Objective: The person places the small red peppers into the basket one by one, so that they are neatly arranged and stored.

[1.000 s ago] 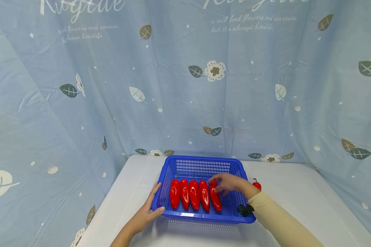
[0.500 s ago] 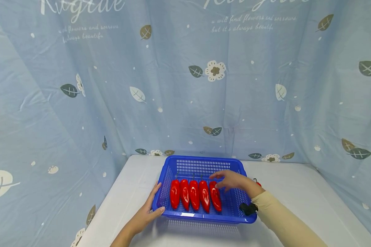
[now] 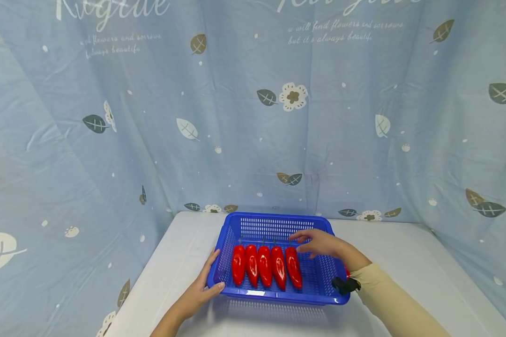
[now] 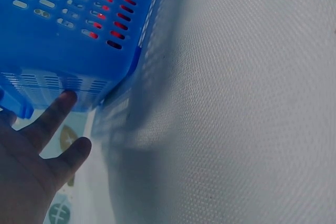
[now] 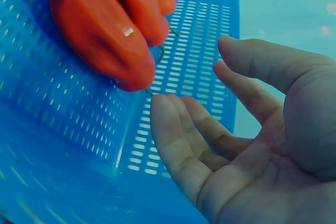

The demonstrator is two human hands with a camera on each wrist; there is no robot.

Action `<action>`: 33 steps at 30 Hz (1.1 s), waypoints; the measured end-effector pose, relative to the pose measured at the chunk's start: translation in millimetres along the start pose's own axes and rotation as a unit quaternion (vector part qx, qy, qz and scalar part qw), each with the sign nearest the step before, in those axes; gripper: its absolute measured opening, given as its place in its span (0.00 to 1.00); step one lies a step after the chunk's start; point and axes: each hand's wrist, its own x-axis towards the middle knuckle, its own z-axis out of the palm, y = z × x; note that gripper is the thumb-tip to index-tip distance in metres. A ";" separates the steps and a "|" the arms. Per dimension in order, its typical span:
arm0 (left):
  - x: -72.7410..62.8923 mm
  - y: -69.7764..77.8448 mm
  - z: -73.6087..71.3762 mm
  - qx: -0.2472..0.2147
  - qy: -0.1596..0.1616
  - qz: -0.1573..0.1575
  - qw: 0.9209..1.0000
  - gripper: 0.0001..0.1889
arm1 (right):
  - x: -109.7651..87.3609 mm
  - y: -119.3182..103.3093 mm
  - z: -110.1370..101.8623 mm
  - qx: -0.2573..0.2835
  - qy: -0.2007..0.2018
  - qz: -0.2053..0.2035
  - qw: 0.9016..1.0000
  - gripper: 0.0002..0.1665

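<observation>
Several long red peppers with thin stems lie side by side in a blue perforated basket. My right hand hovers over the basket, just right of the stem end of the rightmost pepper. In the right wrist view, its fingers are loosely bent, the thumb stands apart, and nothing is held; the fingertips appear close to that pepper's stem. My left hand rests at the basket's front left corner, thumb at the front rim. Fairly straight fingers reach along the outer left wall in the left wrist view.
A bit of red shows beyond the basket's right side, mostly hidden by my right wrist. A black strap or camera mount hangs under that wrist. The basket stands on a white table, backed by a blue patterned curtain.
My right hand has let go of the rightmost pepper and moved slightly back and to the right. That pepper stays in the row. My left hand and the basket have kept their places.
</observation>
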 end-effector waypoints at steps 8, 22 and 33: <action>1.8 -0.4 -0.1 0.008 0.001 -0.007 1.000 0.47 | -6.5 -1.3 -5.3 0.005 0.000 -0.006 1.000 0.23; -0.4 -4.6 0.2 0.001 -0.001 0.008 1.000 0.46 | -14.0 2.2 -9.0 0.017 0.001 -0.020 1.000 0.22; -0.2 -3.7 0.2 0.000 -0.002 0.008 1.000 0.46 | -25.0 4.7 -16.5 0.010 0.015 -0.037 0.999 0.23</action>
